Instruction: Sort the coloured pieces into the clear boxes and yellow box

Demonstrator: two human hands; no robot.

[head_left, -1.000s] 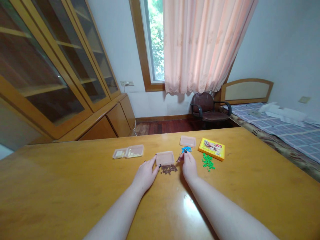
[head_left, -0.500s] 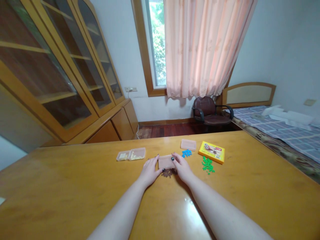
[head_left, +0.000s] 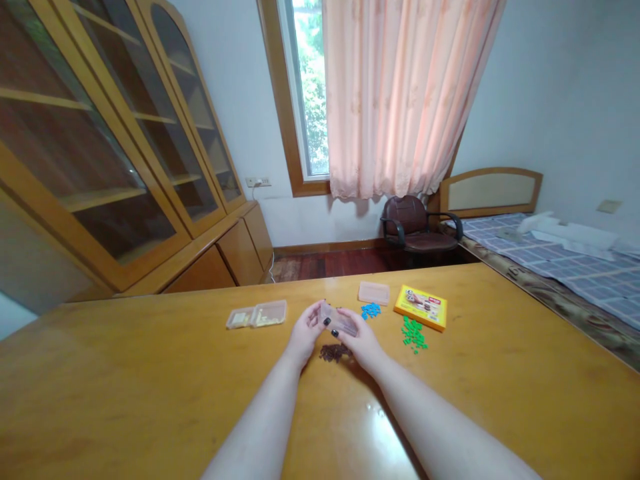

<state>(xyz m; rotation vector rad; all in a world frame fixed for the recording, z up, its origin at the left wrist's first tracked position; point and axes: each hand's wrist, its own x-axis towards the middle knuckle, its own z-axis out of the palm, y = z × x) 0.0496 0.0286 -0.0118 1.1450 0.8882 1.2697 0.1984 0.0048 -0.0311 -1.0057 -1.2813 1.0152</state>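
A small clear plastic box is held between my two hands, tilted above the table. My left hand grips its left end, thumb on the near side. My right hand holds the right end, with its thumb also on the near face. Just below the box lies a pile of small brown pieces on the table. Right of my hands are small blue pieces and, farther right, small green pieces. Whether anything is inside the held box I cannot tell.
On the wooden table, an open clear box with pale pieces lies at the left. A pinkish clear plastic box sits behind the blue pieces, beside a yellow carton. Beyond the table stand a brown armchair and a bed.
The plastic box has been lifted and tilted in both hands, coming off the brown pieces, which now show more fully. The camera view has shifted slightly.
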